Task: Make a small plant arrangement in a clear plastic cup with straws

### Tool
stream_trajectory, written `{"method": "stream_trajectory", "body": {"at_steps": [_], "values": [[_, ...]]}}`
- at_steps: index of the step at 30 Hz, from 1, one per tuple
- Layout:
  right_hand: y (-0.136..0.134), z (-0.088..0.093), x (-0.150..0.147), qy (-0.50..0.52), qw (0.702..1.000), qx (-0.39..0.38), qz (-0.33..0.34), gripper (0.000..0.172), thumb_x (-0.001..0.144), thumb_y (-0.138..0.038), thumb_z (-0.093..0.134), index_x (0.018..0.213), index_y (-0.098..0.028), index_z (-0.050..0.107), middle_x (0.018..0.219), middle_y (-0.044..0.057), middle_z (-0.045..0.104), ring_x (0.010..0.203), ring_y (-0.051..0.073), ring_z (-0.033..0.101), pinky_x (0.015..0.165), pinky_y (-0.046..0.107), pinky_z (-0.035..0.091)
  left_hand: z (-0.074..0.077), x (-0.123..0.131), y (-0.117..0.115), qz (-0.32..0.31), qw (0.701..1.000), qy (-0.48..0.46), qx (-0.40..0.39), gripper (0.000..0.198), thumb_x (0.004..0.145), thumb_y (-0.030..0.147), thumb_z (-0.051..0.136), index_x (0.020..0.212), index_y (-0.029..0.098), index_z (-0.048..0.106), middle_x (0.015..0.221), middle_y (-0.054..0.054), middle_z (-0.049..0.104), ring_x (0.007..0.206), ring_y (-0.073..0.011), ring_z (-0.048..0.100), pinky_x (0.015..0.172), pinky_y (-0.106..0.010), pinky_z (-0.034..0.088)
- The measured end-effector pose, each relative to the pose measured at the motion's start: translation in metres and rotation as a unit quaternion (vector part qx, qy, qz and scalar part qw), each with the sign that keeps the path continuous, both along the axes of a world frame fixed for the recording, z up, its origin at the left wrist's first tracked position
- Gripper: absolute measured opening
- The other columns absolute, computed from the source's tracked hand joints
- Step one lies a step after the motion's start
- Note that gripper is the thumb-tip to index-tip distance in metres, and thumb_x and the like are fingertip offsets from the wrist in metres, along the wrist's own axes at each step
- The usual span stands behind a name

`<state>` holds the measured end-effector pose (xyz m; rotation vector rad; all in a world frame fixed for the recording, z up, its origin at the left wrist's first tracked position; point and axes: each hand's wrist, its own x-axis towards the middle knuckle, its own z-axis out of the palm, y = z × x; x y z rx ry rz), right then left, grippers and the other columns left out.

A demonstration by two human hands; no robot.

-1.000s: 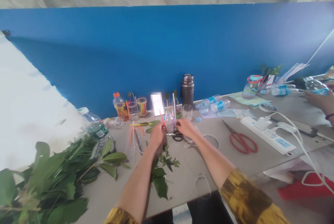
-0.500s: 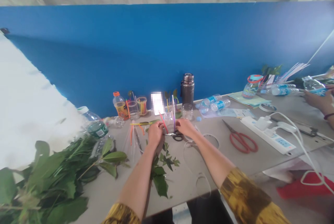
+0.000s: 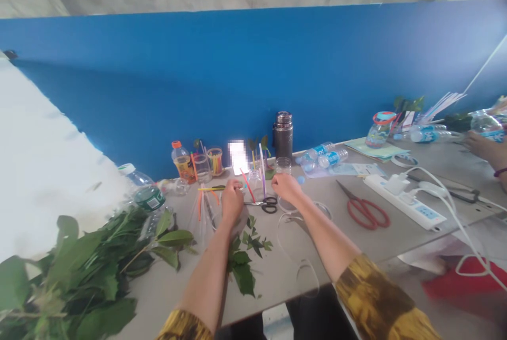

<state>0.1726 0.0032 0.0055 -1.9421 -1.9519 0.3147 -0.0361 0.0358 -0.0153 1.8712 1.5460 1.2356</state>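
Note:
My left hand (image 3: pixel 233 200) is closed with curled fingertips, just left of a red straw (image 3: pixel 247 184); what it pinches, if anything, is too small to make out. My right hand (image 3: pixel 287 188) is also closed, right of a white and purple straw (image 3: pixel 263 170); its fingertips are hard to see and any held thing is hidden. Small scissors with black handles (image 3: pixel 270 205) lie on the table between the hands. A clear cup (image 3: pixel 283 167) stands behind my right hand. Cut green leaves (image 3: pixel 242 271) are spread below, between my forearms.
At left are a leafy pile (image 3: pixel 79 266) and a large bottle (image 3: pixel 146 192). A dark thermos (image 3: pixel 283 137) stands by the blue wall. Red-handled scissors (image 3: pixel 366 213) and a white power strip (image 3: pixel 404 205) lie right. Another person's hand (image 3: pixel 485 150) holds a bottle at far right.
My hands have moved apart: the left a little to the left, the right a little to the right and up. The straws and small scissors between them show more fully.

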Motion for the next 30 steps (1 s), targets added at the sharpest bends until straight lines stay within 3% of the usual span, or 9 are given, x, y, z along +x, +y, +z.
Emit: {"method": "stream_trajectory", "body": {"at_steps": [4,8,17,22,30], "values": [[-0.012,0.012,-0.003,-0.026,0.997,-0.027,0.066,0.015,0.081,-0.018,0.066,0.088,-0.020,0.079,0.090,0.008,0.077,0.084,0.022,0.069,0.071,0.026,0.043,0.019,-0.009,-0.002,0.062,0.995,-0.045,0.058,0.027,0.083,0.017,0.048,0.104,0.018,0.065,0.105,-0.011,0.074,0.102,-0.0233,0.068,0.096,-0.035,0.050],[-0.024,0.009,-0.017,-0.052,0.990,-0.053,0.119,0.017,0.070,-0.014,0.074,0.085,-0.020,0.079,0.090,0.007,0.077,0.084,0.023,0.070,0.064,0.025,0.040,0.042,-0.015,-0.008,0.069,0.991,-0.074,0.088,0.018,0.083,0.026,0.052,0.091,0.019,0.066,0.097,-0.009,0.074,0.096,-0.0233,0.068,0.091,-0.034,0.051],[-0.026,0.008,-0.014,-0.070,0.989,-0.062,0.111,0.024,0.076,-0.017,0.073,0.099,-0.020,0.076,0.110,0.008,0.075,0.096,0.024,0.069,0.067,0.024,0.040,0.097,0.000,-0.029,0.035,0.984,-0.117,0.131,0.019,0.079,0.024,0.055,0.088,0.018,0.070,0.091,-0.005,0.075,0.088,-0.0196,0.068,0.082,-0.029,0.053],[-0.029,0.004,-0.017,-0.076,0.987,-0.075,0.117,0.028,0.076,-0.014,0.070,0.102,-0.024,0.075,0.107,0.005,0.076,0.095,0.023,0.070,0.065,0.025,0.040,0.110,0.008,-0.028,0.018,0.982,-0.120,0.144,0.020,0.081,0.024,0.055,0.089,0.017,0.072,0.093,-0.005,0.075,0.087,-0.0186,0.068,0.079,-0.028,0.053],[-0.051,0.006,-0.009,-0.107,0.982,-0.067,0.141,0.027,0.075,-0.017,0.068,0.101,-0.021,0.076,0.109,0.010,0.077,0.100,0.027,0.070,0.072,0.027,0.042,0.130,0.028,-0.013,-0.042,0.988,-0.048,0.139,0.019,0.081,0.025,0.058,0.089,0.016,0.074,0.093,-0.007,0.076,0.087,-0.0197,0.067,0.083,-0.031,0.051]]}}
